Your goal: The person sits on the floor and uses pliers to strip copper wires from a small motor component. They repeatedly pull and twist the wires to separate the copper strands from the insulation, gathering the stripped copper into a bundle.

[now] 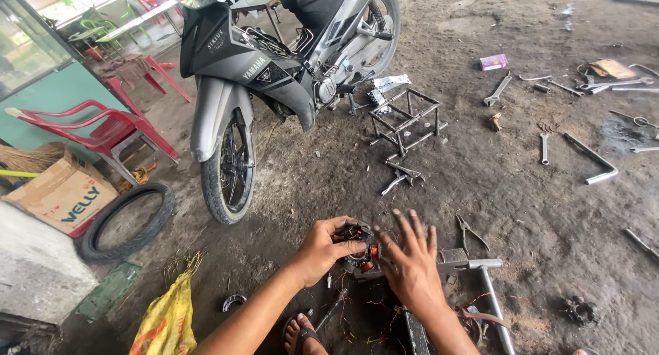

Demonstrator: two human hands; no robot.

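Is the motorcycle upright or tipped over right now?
Upright. The motorcycle stands on its front wheel, not lying on the ground; what props it is hidden.

- The round coil part (360, 253) is mostly hidden beneath the left hand (322, 249) and right hand (410, 266); its full shape cannot be told.
- The motorcycle (274, 67) is cut off by the top edge.
- The foot in a sandal (302, 336) runs off the bottom edge.
- The scattered tools (604, 84) far right are too small to identify singly.
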